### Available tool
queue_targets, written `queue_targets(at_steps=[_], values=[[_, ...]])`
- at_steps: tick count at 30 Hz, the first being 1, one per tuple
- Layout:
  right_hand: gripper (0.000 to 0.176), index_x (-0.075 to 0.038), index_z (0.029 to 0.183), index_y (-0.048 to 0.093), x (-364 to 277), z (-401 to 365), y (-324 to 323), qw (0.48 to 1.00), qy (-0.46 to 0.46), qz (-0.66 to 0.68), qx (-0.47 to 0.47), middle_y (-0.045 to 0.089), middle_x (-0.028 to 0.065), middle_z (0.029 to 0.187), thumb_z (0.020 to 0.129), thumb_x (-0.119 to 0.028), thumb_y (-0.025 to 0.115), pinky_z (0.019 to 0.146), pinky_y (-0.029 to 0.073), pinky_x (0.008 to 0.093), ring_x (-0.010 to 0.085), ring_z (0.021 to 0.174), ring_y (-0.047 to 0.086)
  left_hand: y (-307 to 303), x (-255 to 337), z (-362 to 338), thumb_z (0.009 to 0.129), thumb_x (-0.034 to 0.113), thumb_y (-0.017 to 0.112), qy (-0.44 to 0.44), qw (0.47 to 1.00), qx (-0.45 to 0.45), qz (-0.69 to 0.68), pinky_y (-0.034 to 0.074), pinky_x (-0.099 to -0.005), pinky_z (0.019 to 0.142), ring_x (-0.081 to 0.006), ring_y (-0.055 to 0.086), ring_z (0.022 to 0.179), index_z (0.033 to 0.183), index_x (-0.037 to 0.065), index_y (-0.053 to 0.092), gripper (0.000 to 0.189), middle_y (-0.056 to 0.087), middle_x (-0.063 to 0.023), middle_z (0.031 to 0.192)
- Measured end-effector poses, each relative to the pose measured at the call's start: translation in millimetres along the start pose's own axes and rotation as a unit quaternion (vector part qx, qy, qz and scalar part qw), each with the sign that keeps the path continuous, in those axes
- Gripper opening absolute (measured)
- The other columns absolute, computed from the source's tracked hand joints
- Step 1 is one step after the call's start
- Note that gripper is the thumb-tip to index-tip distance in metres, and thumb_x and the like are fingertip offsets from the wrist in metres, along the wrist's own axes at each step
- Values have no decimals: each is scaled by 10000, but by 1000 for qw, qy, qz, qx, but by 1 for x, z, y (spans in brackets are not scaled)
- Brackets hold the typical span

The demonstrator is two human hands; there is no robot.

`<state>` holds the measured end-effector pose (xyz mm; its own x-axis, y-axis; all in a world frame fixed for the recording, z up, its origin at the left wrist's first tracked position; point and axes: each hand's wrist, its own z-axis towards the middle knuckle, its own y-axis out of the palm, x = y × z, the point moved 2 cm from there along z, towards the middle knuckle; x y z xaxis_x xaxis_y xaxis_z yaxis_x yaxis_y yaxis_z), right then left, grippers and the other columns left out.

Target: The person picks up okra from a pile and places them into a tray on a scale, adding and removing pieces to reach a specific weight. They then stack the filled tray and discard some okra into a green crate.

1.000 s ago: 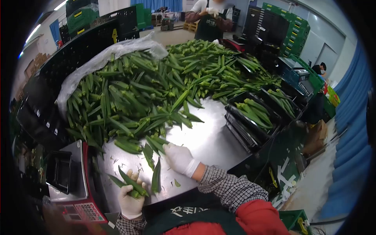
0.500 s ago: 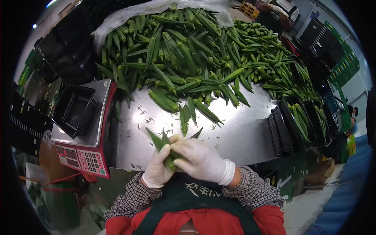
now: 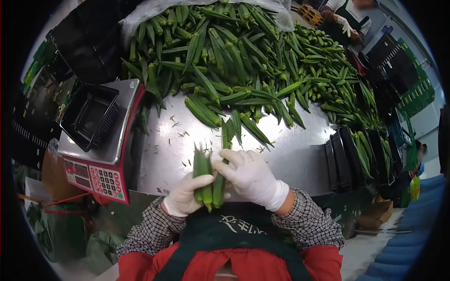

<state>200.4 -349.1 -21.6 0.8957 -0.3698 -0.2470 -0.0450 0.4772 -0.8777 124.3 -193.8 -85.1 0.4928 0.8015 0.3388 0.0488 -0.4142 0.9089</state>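
Both hands wear white gloves, close together over the near edge of the metal table. My left hand is closed around okra pods, their stem ends toward me and tips pointing away. Just right of these, my right hand is closed on another okra pod standing alongside them. Beyond the hands lies a loose okra leaf piece. A large heap of okra covers the far part of the table.
A black tray sits on a red scale at the left. Black trays stand on edge at the right, some holding okra. A person's gloved hand shows at the top right.
My left hand's pods have turned more upright, and the hands have drawn slightly apart. A separate pod now shows at my right hand. The view has shifted slightly.
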Motion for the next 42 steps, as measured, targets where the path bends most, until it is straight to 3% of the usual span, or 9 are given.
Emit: queue_targets(at_steps=[4,11,15,18,24,32,34,36,42], values=[[405,-26,1130,562,36,9,-4,993,100,-8,67,586,169,1073,736,-79,639,743,490,410,332,846,593,-18,-4,2,883,75,551,24,996,-28,-86,542,-394,866,-256,605,1031,1326,-2,388,479,563,-161,1155],[243,-23,1011,624,108,-35,21,952,251,-171,-46,610,146,926,777,-88,634,762,470,408,347,865,573,-16,0,-6,843,58,595,85,996,13,31,529,-373,852,-259,615,992,1289,-10,421,484,594,-142,1092],[160,1,941,629,103,-38,1,954,274,30,116,626,123,835,802,-75,618,715,478,345,272,776,605,-12,1,-8,827,27,605,92,984,25,150,493,-365,908,-269,604,1041,1256,-18,454,457,596,-144,1117],[168,9,969,635,73,-30,-36,863,401,294,90,648,100,876,830,-84,617,725,470,292,193,805,609,-8,5,-12,818,30,625,88,986,31,136,475,-375,935,-267,575,1102,1279,-19,439,499,569,-154,1187],[211,19,996,629,38,-4,-61,883,139,399,-204,650,100,862,848,-130,616,702,472,284,158,764,604,-1,7,-6,814,101,671,79,995,-22,64,471,-394,941,-257,551,1129,1311,-16,413,572,541,-167,1232],[279,-18,1077,614,28,68,20,914,202,343,-75,611,62,777,833,-150,648,615,460,272,133,653,563,-22,-1,-14,864,172,614,89,995,-17,42,502,-393,870,-254,600,1003,1344,25,372,557,587,-129,1087],[293,-14,1017,616,54,78,48,990,129,44,31,613,134,856,811,-217,661,644,498,344,258,715,611,-35,4,-20,882,159,584,122,989,-56,-54,499,-398,879,-263,599,1017,1358,34,360,541,588,-122,1088],[333,-20,1000,618,63,89,70,976,164,-122,-75,610,139,877,791,-274,671,682,509,388,291,775,622,-40,5,-26,887,164,576,139,984,-63,-96,482,-404,907,-261,592,1025,1374,27,339,559,587,-124,1120],[316,6,1007,629,82,88,75,977,209,11,-41,637,192,893,805,-234,588,683,507,418,322,762,619,-46,10,-30,869,191,618,188,970,-96,-122,463,-423,941,-278,566,1089,1366,20,350,590,575,-144,1191]])
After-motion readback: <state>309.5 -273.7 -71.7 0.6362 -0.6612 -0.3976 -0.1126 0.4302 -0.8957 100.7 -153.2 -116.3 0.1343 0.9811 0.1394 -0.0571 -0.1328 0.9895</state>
